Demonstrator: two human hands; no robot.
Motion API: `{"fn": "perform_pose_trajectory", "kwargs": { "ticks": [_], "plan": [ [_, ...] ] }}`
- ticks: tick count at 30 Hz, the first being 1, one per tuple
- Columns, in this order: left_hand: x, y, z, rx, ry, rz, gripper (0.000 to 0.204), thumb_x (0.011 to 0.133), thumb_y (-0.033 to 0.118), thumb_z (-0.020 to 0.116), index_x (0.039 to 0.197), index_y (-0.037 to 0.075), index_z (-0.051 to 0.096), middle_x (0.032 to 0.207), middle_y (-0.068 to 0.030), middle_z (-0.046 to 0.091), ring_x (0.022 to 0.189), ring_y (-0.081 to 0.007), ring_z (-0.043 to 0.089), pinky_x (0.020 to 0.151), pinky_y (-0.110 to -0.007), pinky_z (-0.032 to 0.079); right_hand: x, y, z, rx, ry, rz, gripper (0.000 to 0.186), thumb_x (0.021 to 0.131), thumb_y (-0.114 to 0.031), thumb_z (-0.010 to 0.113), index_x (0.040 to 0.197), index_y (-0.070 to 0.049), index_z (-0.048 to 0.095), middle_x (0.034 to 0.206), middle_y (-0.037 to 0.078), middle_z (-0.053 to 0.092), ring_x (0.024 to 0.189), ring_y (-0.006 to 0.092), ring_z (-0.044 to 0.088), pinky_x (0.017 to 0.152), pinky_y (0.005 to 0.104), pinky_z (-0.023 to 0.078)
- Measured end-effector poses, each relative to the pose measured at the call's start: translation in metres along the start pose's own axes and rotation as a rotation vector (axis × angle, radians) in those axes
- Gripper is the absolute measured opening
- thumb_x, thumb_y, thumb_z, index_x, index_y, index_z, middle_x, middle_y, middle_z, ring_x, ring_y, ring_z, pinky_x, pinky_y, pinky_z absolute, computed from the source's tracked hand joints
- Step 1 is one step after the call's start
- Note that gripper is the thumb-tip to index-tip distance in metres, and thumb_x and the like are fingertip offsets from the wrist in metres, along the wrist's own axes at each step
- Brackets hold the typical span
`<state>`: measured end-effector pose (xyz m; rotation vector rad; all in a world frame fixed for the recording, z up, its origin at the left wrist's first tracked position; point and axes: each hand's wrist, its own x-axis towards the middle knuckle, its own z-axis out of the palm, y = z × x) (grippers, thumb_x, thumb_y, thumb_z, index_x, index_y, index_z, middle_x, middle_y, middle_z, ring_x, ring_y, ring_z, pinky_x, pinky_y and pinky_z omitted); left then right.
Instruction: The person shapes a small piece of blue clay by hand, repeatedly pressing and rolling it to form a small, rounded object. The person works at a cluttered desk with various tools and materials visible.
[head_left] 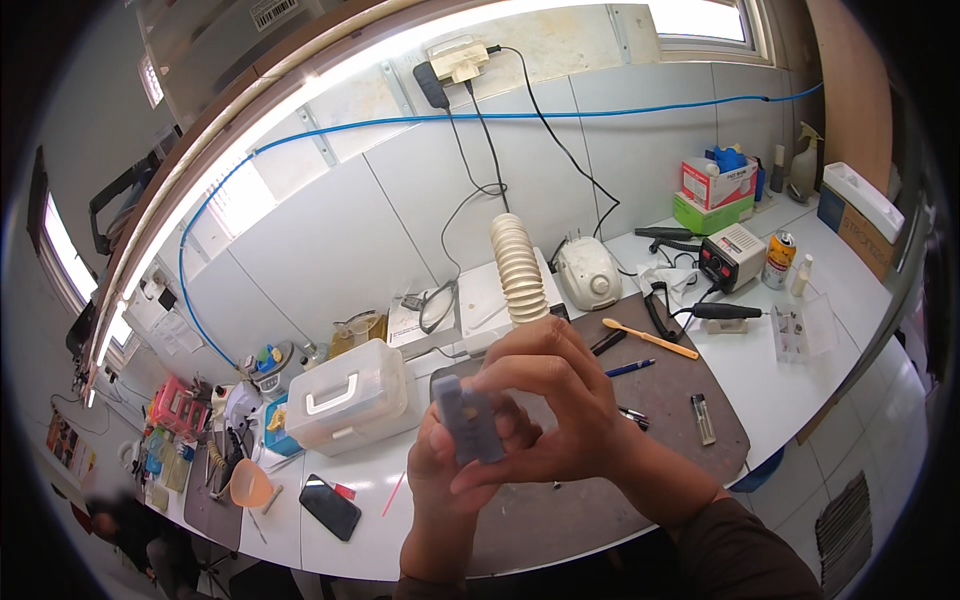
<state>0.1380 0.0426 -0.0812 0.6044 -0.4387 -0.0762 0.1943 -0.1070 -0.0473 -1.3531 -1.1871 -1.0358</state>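
Note:
Held up over the brown mat is a small grey-blue block with a raised corner and a small pale spot on its face. My left hand is closed around it from the left and behind. From the right, my right hand pinches the same block, its thumb along the lower edge and a finger at the top. Parts of both hands' fingers are hidden behind the block. Beyond my right hand lie a blue pen, a toothbrush with an orange handle and a clear lighter-like tube.
A ribbed white hose rises behind my hands. Left of them stand a clear lidded box, a black phone and an orange cup. A control box, a black handpiece and a drink can are at the right.

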Motion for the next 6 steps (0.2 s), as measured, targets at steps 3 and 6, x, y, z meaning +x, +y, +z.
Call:
{"fn": "perform_pose_trajectory", "kwargs": {
  "ticks": [3, 6],
  "plan": [
    [0.0016, 0.0015, -0.0006, 0.005, -0.046, -0.017, 0.063, 0.084, 0.043, 0.080, 0.122, -0.003, 0.059, 0.098, -0.0146, 0.064, 0.088, -0.0272, 0.065, 0.084, -0.043, 0.053, 0.0010, -0.0003, -0.0013, 0.003, -0.010, -0.008, 0.084, 0.062, -0.050, 0.096, 0.124, -0.007, 0.060, 0.107, 0.010, 0.063, 0.096, 0.0255, 0.064, 0.084, 0.0381, 0.051],
    [-0.0013, 0.0031, -0.0051, -0.020, -0.046, -0.041, 0.066, 0.082, 0.045, 0.082, 0.124, 0.000, 0.060, 0.098, -0.0146, 0.064, 0.088, -0.0277, 0.065, 0.086, -0.044, 0.053, 0.0010, -0.0019, -0.0018, 0.017, -0.038, 0.000, 0.088, 0.063, -0.049, 0.096, 0.130, -0.007, 0.058, 0.113, 0.011, 0.063, 0.101, 0.0274, 0.064, 0.088, 0.0390, 0.051]
  ]
}}
